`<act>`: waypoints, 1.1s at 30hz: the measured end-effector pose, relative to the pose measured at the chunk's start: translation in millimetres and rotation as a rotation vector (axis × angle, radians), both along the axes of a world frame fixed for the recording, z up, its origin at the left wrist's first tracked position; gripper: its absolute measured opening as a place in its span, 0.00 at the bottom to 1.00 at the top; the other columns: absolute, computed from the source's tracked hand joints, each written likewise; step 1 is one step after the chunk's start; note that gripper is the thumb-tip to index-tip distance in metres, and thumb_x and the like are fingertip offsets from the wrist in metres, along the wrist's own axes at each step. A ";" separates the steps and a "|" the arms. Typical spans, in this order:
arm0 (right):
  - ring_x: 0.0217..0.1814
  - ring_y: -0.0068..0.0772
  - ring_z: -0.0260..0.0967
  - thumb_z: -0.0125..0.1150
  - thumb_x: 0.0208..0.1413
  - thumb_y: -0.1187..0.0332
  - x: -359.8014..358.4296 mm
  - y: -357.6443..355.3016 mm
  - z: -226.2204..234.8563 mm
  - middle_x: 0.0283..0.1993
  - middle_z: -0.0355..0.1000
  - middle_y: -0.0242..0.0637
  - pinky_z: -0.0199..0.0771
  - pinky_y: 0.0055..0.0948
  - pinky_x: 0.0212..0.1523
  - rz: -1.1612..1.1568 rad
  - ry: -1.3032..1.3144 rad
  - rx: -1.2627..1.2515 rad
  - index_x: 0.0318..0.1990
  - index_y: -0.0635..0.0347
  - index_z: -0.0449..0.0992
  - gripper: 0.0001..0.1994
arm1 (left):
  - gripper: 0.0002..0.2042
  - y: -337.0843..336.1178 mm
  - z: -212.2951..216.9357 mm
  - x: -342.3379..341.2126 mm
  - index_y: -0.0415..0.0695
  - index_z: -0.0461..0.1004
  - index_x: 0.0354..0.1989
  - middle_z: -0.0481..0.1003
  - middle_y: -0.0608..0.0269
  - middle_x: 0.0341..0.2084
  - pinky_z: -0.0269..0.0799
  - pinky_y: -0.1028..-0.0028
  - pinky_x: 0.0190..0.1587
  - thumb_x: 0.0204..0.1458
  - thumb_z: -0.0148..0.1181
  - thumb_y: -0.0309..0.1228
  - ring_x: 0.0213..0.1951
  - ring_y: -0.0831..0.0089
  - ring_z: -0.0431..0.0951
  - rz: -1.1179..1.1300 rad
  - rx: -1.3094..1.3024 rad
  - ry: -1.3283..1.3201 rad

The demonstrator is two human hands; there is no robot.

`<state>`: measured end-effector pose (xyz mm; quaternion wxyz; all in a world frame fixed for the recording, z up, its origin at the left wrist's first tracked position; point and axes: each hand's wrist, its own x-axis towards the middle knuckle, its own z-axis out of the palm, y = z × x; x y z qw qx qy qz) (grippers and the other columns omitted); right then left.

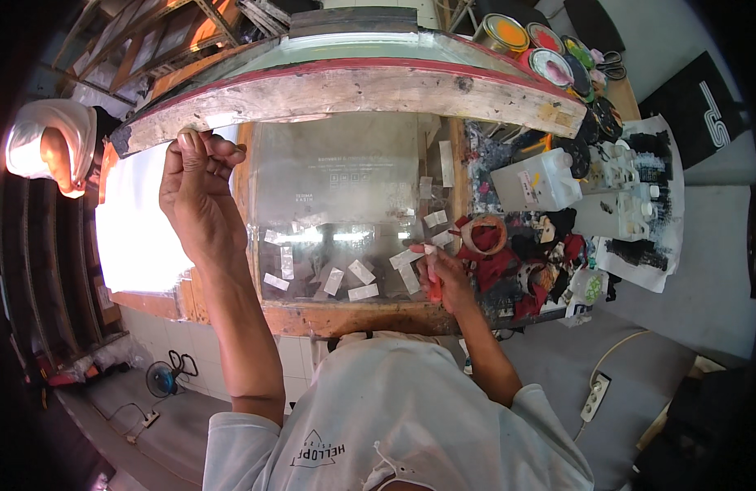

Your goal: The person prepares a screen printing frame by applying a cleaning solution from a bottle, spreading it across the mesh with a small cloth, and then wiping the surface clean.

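Note:
A large screen-printing frame (353, 94) of pale wood with a red edge is tilted up over the far side of the work table. My left hand (199, 176) reaches up to its near edge at the left, thumb and curled fingers closed at the wood. Below it lies a glass panel (337, 180) with faint print and several short white tape pieces (361, 272) scattered over its near half. Over the panel's near right corner, my right hand (451, 282) grips a slim red tool (434, 286) with a pale tip; its exact kind is unclear.
Right of the panel are a tape roll (483, 235), stained rags (550, 262) and white plastic jugs (529, 184). Open paint cans (506, 33) stand at the back right. A bright white surface (140, 221) lies left. Another person's arm (58, 159) shows at far left.

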<state>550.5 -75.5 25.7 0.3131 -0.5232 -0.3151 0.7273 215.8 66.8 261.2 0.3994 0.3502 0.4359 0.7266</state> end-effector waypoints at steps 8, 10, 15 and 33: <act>0.28 0.23 0.70 0.55 0.67 0.67 -27.3 32.1 13.7 0.34 0.76 0.37 0.71 0.26 0.30 -0.013 -0.683 0.387 0.55 0.62 0.77 0.14 | 0.11 -3.0 -1.1 -1.1 0.42 0.73 0.39 0.73 0.65 0.30 0.69 0.67 0.48 0.66 0.55 0.37 0.36 0.75 0.74 -0.039 -0.017 0.002; 0.32 0.28 0.73 0.57 0.65 0.69 -30.4 40.0 12.7 0.37 0.77 0.40 0.72 0.30 0.33 -0.052 -0.816 0.712 0.55 0.60 0.78 0.14 | 0.11 -2.8 -1.0 -0.9 0.42 0.73 0.39 0.73 0.65 0.30 0.69 0.67 0.48 0.67 0.55 0.37 0.36 0.75 0.74 -0.037 -0.017 0.012; 0.36 0.42 0.72 0.62 0.60 0.69 -38.1 54.1 28.0 0.35 0.73 0.41 0.71 0.39 0.36 0.111 -1.014 0.703 0.53 0.56 0.81 0.14 | 0.11 -3.4 -3.7 -2.1 0.42 0.73 0.39 0.73 0.64 0.30 0.69 0.67 0.48 0.67 0.54 0.37 0.35 0.74 0.74 -0.030 -0.021 0.013; 0.37 0.53 0.73 0.67 0.54 0.72 -39.7 72.2 10.8 0.35 0.73 0.48 0.72 0.44 0.38 0.151 -0.962 0.778 0.52 0.58 0.79 0.17 | 0.15 -1.6 -7.1 -3.4 0.40 0.75 0.39 0.76 0.61 0.28 0.69 0.66 0.49 0.66 0.55 0.42 0.36 0.70 0.75 -0.012 -0.012 0.021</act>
